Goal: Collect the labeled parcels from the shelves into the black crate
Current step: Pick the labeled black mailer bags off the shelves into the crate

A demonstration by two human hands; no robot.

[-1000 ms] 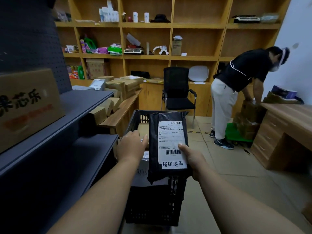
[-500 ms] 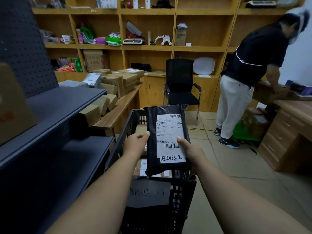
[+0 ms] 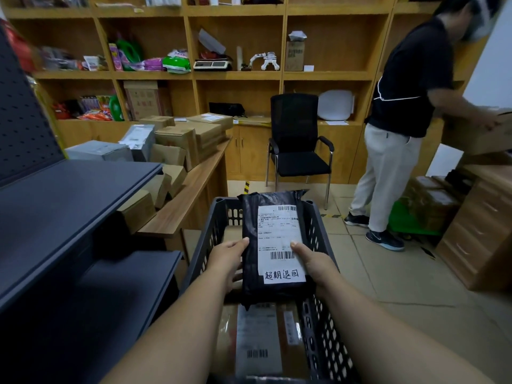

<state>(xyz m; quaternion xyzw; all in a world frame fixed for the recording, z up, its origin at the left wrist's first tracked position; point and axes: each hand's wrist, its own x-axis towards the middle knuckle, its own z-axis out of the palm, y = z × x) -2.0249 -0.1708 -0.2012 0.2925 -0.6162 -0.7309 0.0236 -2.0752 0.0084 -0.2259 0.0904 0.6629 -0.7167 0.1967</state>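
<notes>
Black parcel (image 3: 273, 248) with a white label, held over the black crate (image 3: 318, 314) — left hand (image 3: 227, 261) closed on its left edge, right hand (image 3: 315, 266) on its right edge, thumb on the label. Below it, inside the crate, lies a brown parcel (image 3: 259, 339). Left of the crate: grey shelves (image 3: 69, 206), then a wooden surface (image 3: 191, 200) carrying cardboard boxes (image 3: 180, 142). Beyond the crate — a black chair (image 3: 297, 145); to the right, a person (image 3: 399, 120) holding a box.

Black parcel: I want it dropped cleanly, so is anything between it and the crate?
Nothing visible blocks it. Both hands hold the black parcel over the open crate; a labeled box already lies inside, below it.
</notes>
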